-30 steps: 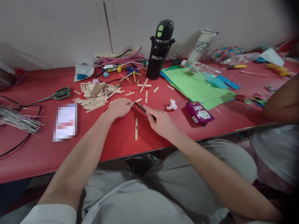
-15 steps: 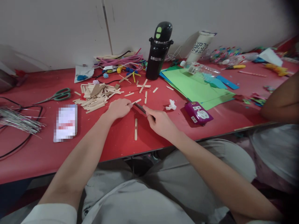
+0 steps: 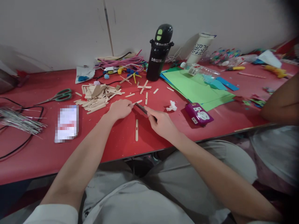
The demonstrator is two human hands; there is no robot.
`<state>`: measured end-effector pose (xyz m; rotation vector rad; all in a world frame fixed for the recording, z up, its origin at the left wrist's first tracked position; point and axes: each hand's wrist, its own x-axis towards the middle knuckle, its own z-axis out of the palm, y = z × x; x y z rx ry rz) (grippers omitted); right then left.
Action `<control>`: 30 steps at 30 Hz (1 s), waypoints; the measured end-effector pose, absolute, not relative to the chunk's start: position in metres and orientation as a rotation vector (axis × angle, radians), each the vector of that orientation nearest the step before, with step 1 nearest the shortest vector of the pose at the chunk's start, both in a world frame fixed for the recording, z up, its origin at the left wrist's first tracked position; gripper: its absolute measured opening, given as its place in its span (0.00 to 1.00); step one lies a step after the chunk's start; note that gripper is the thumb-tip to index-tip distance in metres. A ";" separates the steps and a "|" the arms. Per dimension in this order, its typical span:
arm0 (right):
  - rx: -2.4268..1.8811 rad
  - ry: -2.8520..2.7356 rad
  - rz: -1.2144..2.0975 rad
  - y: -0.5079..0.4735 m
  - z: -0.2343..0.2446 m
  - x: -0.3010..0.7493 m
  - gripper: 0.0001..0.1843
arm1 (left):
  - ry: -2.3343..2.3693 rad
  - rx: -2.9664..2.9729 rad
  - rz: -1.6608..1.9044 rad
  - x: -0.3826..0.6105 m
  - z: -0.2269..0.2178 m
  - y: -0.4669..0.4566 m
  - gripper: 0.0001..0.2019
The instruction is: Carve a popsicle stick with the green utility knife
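Note:
My left hand (image 3: 120,109) is closed, its fingertips pinching a wooden craft stick (image 3: 138,101) against the red table. My right hand (image 3: 163,123) grips a slim dark utility knife (image 3: 141,108), its tip touching or very near the stick beside my left fingertips. Just in front of me lies another craft stick (image 3: 136,130) with a small slot in its middle. A similar slotted stick (image 3: 146,98) rests farther back, near two sticks crossed (image 3: 144,86) over each other. To the left of these is a heap of craft sticks (image 3: 98,97).
Green-handled scissors (image 3: 63,95), a phone-like blurred object (image 3: 67,123) and silvery wires (image 3: 21,119) lie left. A black bottle (image 3: 156,60) stands behind. Rightward are crumpled tissue (image 3: 172,106), a purple power socket (image 3: 199,114), green paper (image 3: 198,88) and another person's arm (image 3: 281,101).
Both hands keep nearly the same pose on the stick and the knife. The whole view has shifted very slightly.

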<state>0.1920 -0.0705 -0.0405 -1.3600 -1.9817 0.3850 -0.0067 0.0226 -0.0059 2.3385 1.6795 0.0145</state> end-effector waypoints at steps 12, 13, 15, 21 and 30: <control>-1.395 -2.048 0.349 -0.070 -0.043 0.193 0.28 | 1.688 2.340 0.010 -0.007 -0.009 0.024 0.21; -1.396 -2.051 0.350 -0.070 -0.043 0.193 0.28 | 1.690 2.341 0.010 -0.007 -0.009 0.024 0.21; -1.396 -2.054 0.355 -0.070 -0.043 0.192 0.28 | 1.691 2.342 0.011 -0.007 -0.009 0.024 0.21; -1.400 -2.040 0.352 -0.070 -0.043 0.192 0.29 | 1.691 2.337 0.013 -0.007 -0.008 0.024 0.20; -1.422 -2.064 0.367 -0.072 -0.039 0.190 0.29 | 1.678 2.338 0.051 -0.007 -0.010 0.024 0.20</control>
